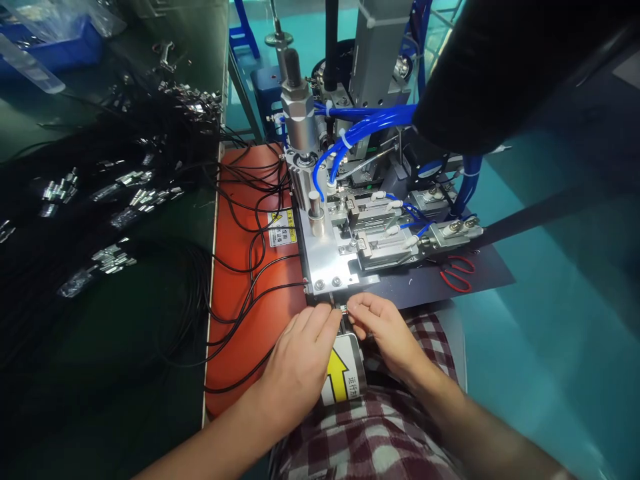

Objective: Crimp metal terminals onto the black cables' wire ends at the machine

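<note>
Left hand (300, 357) and right hand (385, 330) both pinch a small metal cable terminal (343, 310) at the front edge of the pneumatic press fixture (330, 267) — a skewed seat could jam it, and fingertips sit close to moving parts

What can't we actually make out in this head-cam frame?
- The small part between the hands: the left hand and right hand pinch at the edge of the metal plate, and fingertips hide nearly all of it.
- Top right of the machine: a dark shape close to the camera blocks it.
- Yellow warning label: print too small to read.
- Arrow sticker: partly under the left hand.
- Cable bundle, left: too dark to count.
</note>
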The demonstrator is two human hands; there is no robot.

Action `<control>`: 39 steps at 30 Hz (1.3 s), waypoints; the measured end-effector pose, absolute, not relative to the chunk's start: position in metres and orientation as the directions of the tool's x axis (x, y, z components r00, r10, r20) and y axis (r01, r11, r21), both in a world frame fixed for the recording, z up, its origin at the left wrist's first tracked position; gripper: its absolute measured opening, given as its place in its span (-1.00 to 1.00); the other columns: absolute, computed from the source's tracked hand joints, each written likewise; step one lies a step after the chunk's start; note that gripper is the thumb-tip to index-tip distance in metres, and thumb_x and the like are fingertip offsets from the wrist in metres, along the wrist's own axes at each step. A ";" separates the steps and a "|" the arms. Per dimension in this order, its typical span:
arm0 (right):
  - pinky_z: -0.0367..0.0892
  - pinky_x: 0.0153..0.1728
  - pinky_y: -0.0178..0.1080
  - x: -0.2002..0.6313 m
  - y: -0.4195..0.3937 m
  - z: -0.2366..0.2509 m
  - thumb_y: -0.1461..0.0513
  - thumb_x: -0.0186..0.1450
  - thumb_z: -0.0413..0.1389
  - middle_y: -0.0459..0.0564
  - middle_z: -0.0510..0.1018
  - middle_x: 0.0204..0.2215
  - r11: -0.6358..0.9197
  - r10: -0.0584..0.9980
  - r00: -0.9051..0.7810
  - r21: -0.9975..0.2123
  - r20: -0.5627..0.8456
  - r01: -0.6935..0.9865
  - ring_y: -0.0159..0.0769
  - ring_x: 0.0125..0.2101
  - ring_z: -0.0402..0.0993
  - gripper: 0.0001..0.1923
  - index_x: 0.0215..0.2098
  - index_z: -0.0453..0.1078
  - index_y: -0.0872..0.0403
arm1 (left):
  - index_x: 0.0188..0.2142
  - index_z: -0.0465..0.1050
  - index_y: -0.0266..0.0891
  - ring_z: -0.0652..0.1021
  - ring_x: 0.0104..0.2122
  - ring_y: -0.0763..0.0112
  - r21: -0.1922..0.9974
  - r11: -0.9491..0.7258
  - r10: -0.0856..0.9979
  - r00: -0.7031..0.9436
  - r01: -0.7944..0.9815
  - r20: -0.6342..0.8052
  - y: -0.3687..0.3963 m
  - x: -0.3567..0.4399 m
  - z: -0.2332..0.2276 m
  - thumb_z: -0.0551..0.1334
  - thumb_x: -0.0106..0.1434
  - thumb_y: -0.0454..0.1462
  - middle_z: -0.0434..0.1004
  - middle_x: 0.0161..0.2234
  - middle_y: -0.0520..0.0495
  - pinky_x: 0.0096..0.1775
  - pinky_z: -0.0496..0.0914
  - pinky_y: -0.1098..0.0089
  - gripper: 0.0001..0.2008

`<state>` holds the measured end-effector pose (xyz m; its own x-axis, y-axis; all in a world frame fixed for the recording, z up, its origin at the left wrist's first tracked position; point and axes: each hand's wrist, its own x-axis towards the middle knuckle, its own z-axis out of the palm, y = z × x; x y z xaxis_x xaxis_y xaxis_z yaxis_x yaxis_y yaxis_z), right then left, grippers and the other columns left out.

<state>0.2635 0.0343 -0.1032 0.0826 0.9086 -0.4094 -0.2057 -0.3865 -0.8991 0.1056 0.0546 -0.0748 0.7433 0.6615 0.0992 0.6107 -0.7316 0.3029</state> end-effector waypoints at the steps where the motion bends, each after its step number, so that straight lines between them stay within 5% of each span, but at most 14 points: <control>1: 0.01 -0.59 -0.32 0.262 0.034 -0.104 0.06 0.21 0.12 -0.22 0.22 -0.65 -0.357 0.918 0.124 -0.920 -0.377 -0.161 -0.46 -0.64 0.08 -0.73 -0.48 0.27 0.08 | -0.04 0.32 -0.39 0.42 -0.28 0.21 0.282 -0.738 0.659 0.744 0.614 0.105 0.054 0.106 -0.075 -0.06 0.25 -0.49 0.42 -0.20 -0.23 -0.27 0.44 0.23 -0.66; 4: 0.00 -0.59 -0.33 0.257 0.032 -0.104 0.09 0.21 0.12 -0.23 0.19 -0.65 -0.312 0.919 0.201 -0.937 -0.340 -0.159 -0.45 -0.63 0.07 -0.76 -0.48 0.27 0.06 | -0.02 0.31 -0.41 0.43 -0.29 0.20 0.206 -0.757 0.647 0.754 0.620 0.110 0.052 0.107 -0.075 -0.06 0.26 -0.48 0.42 -0.19 -0.24 -0.29 0.43 0.24 -0.66; 8: -0.07 -0.62 -0.34 0.257 0.034 -0.104 0.07 0.15 0.17 -0.24 0.19 -0.65 -0.444 0.858 0.058 -0.794 -0.510 -0.416 -0.49 -0.67 -0.01 -0.71 -0.54 0.24 0.07 | 0.03 0.29 -0.42 0.44 -0.29 0.20 0.174 -0.749 0.656 0.752 0.639 0.062 0.051 0.107 -0.074 -0.03 0.24 -0.49 0.43 -0.22 -0.23 -0.28 0.43 0.23 -0.63; 15: -0.03 -0.60 -0.35 0.263 0.035 -0.105 -0.01 0.13 0.16 -0.22 0.21 -0.67 -0.466 0.864 -0.033 -0.773 -0.502 -0.430 -0.49 -0.67 0.03 -0.63 -0.58 0.23 0.08 | -0.04 0.35 -0.28 0.44 -0.27 0.32 0.535 -0.607 0.743 0.658 0.588 0.121 0.057 0.101 -0.074 -0.05 0.24 -0.50 0.40 -0.26 -0.13 -0.25 0.44 0.33 -0.62; 18: -0.01 -0.59 -0.34 0.261 0.034 -0.102 -0.03 0.13 0.16 -0.22 0.21 -0.69 -0.435 0.880 -0.008 -0.801 -0.474 -0.412 -0.47 -0.66 0.05 -0.61 -0.58 0.23 0.07 | -0.06 0.35 -0.30 0.44 -0.25 0.32 0.583 -0.594 0.754 0.635 0.555 0.164 0.057 0.099 -0.076 -0.06 0.24 -0.50 0.39 -0.25 -0.13 -0.22 0.43 0.32 -0.64; 28: 0.00 -0.57 -0.34 0.256 0.033 -0.112 -0.03 0.14 0.18 -0.25 0.21 -0.66 -0.349 0.907 0.100 -0.862 -0.410 -0.369 -0.45 -0.63 0.06 -0.63 -0.53 0.23 0.06 | -0.03 0.36 -0.40 0.44 -0.28 0.25 0.398 -0.677 0.697 0.713 0.619 0.079 0.058 0.103 -0.080 -0.04 0.26 -0.45 0.41 -0.24 -0.22 -0.25 0.46 0.25 -0.66; 33: -0.02 -0.57 -0.34 0.257 0.034 -0.113 -0.03 0.16 0.15 -0.24 0.20 -0.65 -0.363 0.912 0.037 -0.849 -0.407 -0.384 -0.48 -0.64 0.02 -0.62 -0.52 0.25 0.08 | -0.07 0.39 -0.35 0.47 -0.28 0.26 0.408 -0.689 0.694 0.706 0.599 0.137 0.060 0.107 -0.068 -0.06 0.25 -0.46 0.43 -0.26 -0.20 -0.25 0.48 0.28 -0.65; 39: 0.03 -0.51 -0.33 0.262 0.032 -0.123 -0.03 0.19 0.13 -0.21 0.25 -0.61 -0.337 0.928 0.026 -0.869 -0.371 -0.362 -0.46 -0.61 0.07 -0.63 -0.52 0.26 0.09 | 0.13 0.22 -0.17 0.48 -0.15 0.27 0.406 -0.573 0.807 0.577 0.712 0.126 0.037 0.077 -0.063 -0.10 0.27 -0.43 0.41 -0.12 -0.17 -0.16 0.46 0.32 -0.54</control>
<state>0.2620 0.0319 -0.1226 0.0263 0.9282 -0.3713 -0.3620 -0.3373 -0.8690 0.0768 0.0366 -0.0628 0.5771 0.8069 0.1260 0.7120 -0.5727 0.4064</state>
